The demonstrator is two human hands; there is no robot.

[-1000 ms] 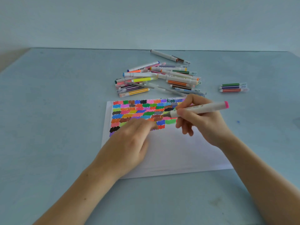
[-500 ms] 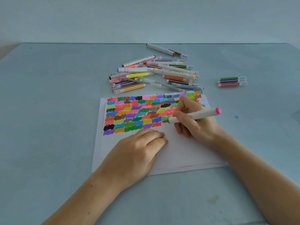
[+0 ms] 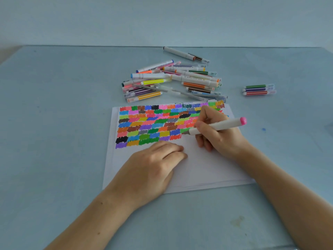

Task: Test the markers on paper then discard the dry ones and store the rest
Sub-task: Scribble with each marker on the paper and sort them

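A white sheet of paper (image 3: 201, 166) lies on the blue table, its upper half filled with rows of coloured scribble patches (image 3: 158, 123). My right hand (image 3: 218, 136) grips a white marker with a pink end cap (image 3: 219, 125), its tip touching the paper at the right end of a lower scribble row. My left hand (image 3: 153, 166) rests on the paper below the patches, fingers loosely curled, holding the sheet down. A pile of several markers (image 3: 173, 80) lies behind the paper.
Three markers, green, purple and red (image 3: 259, 89), lie side by side at the right. One white marker (image 3: 185, 54) lies apart behind the pile. The blue table (image 3: 54, 123) reaches to a pale wall at the back.
My left hand slid down off the coloured patches to the blank part of the paper. My right hand moved the marker tip down and right, to a lower row.
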